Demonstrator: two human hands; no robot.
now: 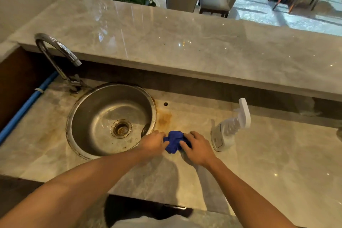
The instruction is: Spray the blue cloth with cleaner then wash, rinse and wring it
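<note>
A bunched-up blue cloth (174,140) lies on the marble counter just right of the round steel sink (87,111). My left hand (154,143) grips its left side and my right hand (197,149) grips its right side, fingers curled into the fabric. A white spray bottle (228,129) stands on the counter to the right of my right hand, nozzle pointing up and away. The chrome tap (57,55) arches over the sink's far left rim; no water runs from it.
A rust-coloured stain (164,119) marks the counter beside the sink. A raised marble ledge (185,46) runs along the back. A blue pipe (26,105) lies along the left. Chairs, a table and plants are beyond the ledge.
</note>
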